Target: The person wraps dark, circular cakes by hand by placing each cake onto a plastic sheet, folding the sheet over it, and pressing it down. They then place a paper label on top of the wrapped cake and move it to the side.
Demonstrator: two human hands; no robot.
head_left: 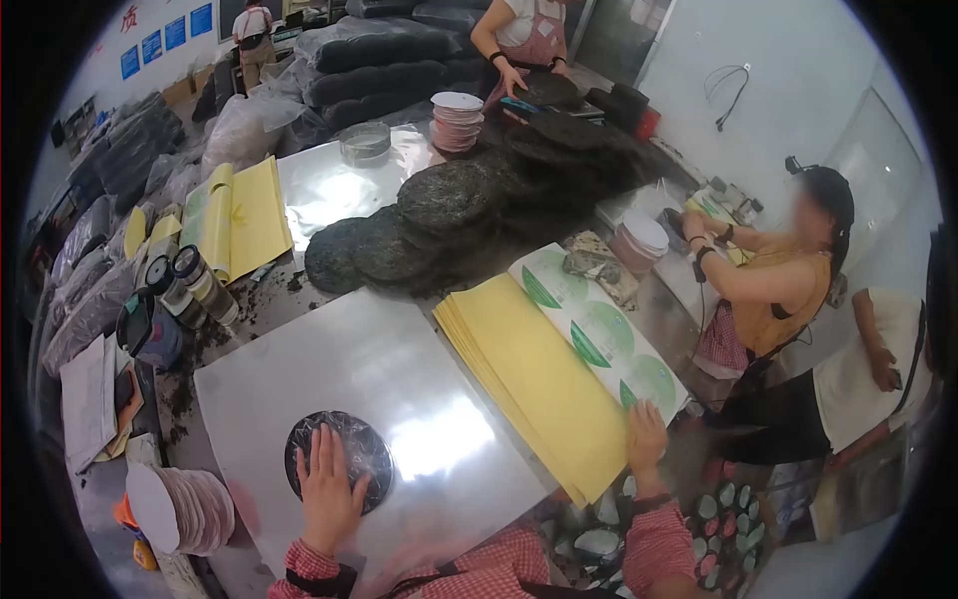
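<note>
My left hand [331, 491] lies flat, fingers spread, on a round black disc [374, 449] that looks covered in clear film. The disc rests on a shiny metal sheet [269, 379]. At the right, my right hand [647, 435] has its fingers stretched out over the lower corner of a printed sheet [589, 319] with green circles. That sheet lies beside a stack of yellow paper [539, 384]. Beyond the metal sheet are several dark round cakes [449, 200], piled and overlapping.
White round discs [185, 509] are stacked at lower left, near jars [205, 285]. Another yellow stack [257, 220] lies at back left. Co-workers stand at the right [778, 270] and far side [529, 35]. Bagged goods [379, 50] fill the back.
</note>
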